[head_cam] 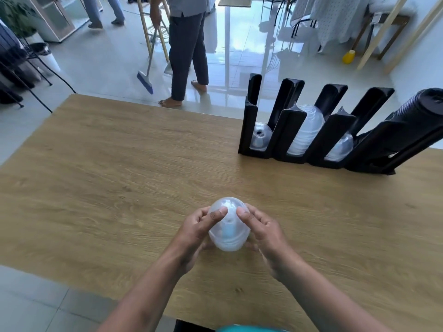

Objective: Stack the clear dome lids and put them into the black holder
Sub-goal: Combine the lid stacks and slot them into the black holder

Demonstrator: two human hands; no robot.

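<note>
A small stack of clear dome lids (229, 232) is held just above the wooden table (107, 164), near its front edge. My left hand (199, 232) grips the stack's left side, thumb on the dome. My right hand (261, 232) grips the right side, thumb on top too. The black holder (294, 130) stands at the table's far right with slanted slots. Its left slot holds a few clear lids (261, 137), the middle slot a tall stack (306, 130), the third slot a short stack (340, 147). A stack of black lids (412, 121) fills the rightmost slot.
Past the table's far edge a person (187, 44) sweeps the tiled floor with a blue broom (145, 81). Chairs stand at the far left, a yellow object (348, 56) on the floor at the back right.
</note>
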